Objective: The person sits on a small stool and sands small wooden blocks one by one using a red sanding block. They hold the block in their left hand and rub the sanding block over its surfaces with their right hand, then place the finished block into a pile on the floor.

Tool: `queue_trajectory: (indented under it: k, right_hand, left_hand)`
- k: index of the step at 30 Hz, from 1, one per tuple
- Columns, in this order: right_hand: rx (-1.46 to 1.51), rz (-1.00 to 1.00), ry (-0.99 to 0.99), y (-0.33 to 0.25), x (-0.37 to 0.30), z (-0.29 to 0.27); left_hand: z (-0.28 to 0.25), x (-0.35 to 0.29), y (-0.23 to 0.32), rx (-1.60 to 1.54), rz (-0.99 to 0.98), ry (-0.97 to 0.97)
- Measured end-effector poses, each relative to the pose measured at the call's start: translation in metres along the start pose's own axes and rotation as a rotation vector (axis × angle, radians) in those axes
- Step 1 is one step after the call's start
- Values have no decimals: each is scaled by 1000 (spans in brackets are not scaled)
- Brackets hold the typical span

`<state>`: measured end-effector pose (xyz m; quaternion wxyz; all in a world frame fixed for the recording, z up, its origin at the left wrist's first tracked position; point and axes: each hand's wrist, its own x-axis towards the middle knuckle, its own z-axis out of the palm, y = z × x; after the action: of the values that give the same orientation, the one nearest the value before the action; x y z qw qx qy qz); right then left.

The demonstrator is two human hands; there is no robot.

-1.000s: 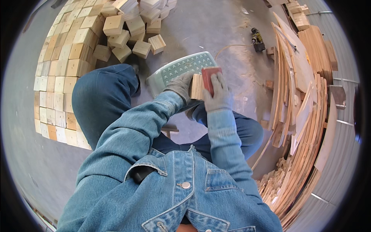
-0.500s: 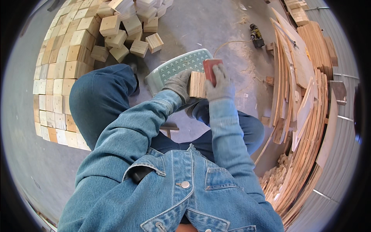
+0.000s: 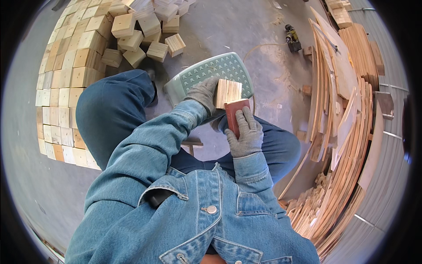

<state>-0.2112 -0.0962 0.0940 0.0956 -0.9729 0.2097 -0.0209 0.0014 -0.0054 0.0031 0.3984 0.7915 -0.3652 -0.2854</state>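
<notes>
A square wooden block (image 3: 228, 92) with layered grain is gripped at its left side by my gloved left hand (image 3: 202, 93), over a pale green plastic stool (image 3: 193, 75). My right hand (image 3: 247, 134), also in a grey glove, is closed round a reddish-brown sanding block (image 3: 237, 115). The sanding block's upper end meets or overlaps the wooden block's lower right corner; whether they touch is hard to tell. The left hand's fingertips are partly hidden behind the wooden block.
Neatly stacked wooden blocks (image 3: 66, 79) form a wall at the left, with loose blocks (image 3: 130, 40) heaped beside it. A cordless drill (image 3: 292, 38) stands on the floor beyond the stool. Long boards and plywood sheets (image 3: 336, 132) line the right side.
My right hand has drawn the sanding block back toward my body, from the wooden block's right side to below its lower right corner. The left hand has stayed nearly still.
</notes>
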Motion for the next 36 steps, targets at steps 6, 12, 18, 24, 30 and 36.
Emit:
queue_trajectory:
  k: [6,12,18,24,30,36]
  right_hand:
    - [58,-29,138,21,80,11]
    - [50,165,43,32,154,12]
    - [65,-44,179,23,57,20]
    - [3,-42,94,4,1,5]
    - [67,-33,190,28,98,22]
    - [63,106,163,35,145,22]
  left_hand:
    - [3,1,-1,53,-21,11]
    - [3,4,-1,19,2,12]
    - [-5,-1,4,8,-27,-21]
    - [0,1,0,1,0,-22]
    - [3,2,-4,53,-30,-1]
    - [3,1,3,3,-10,87]
